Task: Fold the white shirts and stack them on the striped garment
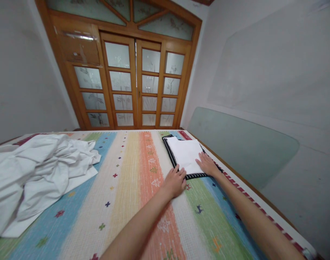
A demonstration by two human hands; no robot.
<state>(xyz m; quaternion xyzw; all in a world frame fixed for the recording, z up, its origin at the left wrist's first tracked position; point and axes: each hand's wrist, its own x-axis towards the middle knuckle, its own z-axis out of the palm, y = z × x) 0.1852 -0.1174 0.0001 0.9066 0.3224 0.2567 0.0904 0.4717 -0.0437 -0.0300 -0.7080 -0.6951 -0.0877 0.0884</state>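
Note:
A white folded cloth [187,153] lies on top of a black folded cloth with white stripes [170,153], whose edges show along the left and near sides. At the near left corner of this stack rests my left hand [175,182], its fingers a little apart and touching the edge. My right hand [208,164] lies flat over the right side of the white cloth, fingers spread. Neither hand lifts anything.
Beneath the stack spreads a striped, patterned tablecloth [127,202]. A crumpled heap of white cloth [40,173] lies at the left. Beyond the far edge stand wooden doors with glass panes [122,90]. A pale green panel [240,141] runs along the right wall.

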